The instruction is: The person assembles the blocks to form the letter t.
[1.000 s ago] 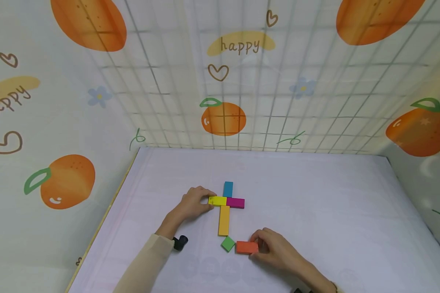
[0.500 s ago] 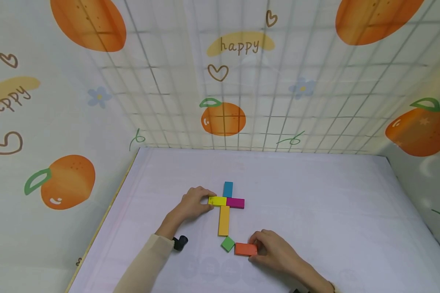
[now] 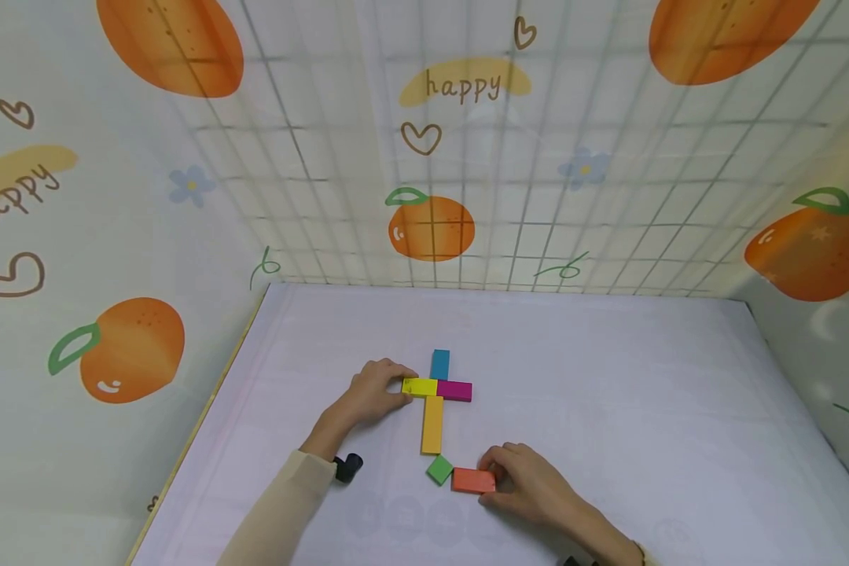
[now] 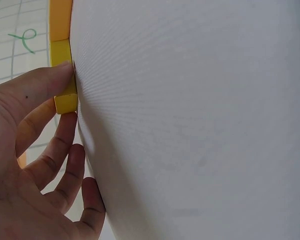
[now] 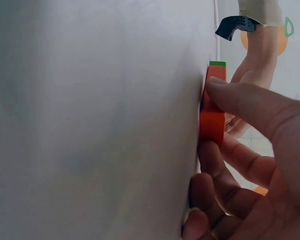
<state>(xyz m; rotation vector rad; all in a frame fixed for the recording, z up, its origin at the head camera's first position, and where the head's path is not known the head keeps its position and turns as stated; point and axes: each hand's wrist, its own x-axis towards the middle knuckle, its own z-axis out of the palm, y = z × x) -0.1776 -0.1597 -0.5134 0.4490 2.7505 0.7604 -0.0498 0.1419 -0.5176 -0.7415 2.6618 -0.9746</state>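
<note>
My left hand [image 3: 377, 391] pinches the outer end of a yellow block [image 3: 421, 387], thumb on the near side, as the left wrist view shows. That block meets a magenta block [image 3: 456, 391] end to end. Above their joint stands a blue block [image 3: 440, 365], and below it a longer orange-yellow block [image 3: 432, 424] runs toward me. Near its lower end a small green block [image 3: 439, 470] lies turned like a diamond. Between thumb and fingers my right hand [image 3: 527, 481] grips a red-orange block [image 3: 473, 480], whose left end is at the green block's right corner.
All the blocks lie flat on a white table [image 3: 608, 393]. A black wrist device [image 3: 349, 468] sits by the left sleeve [image 3: 283, 503]. Printed cloth [image 3: 325, 157] with oranges and grid lines rises behind and at both sides.
The red-orange block has slid slightly left and toward me with my right hand, then almost stopped. My left hand and the other blocks have kept their places.
</note>
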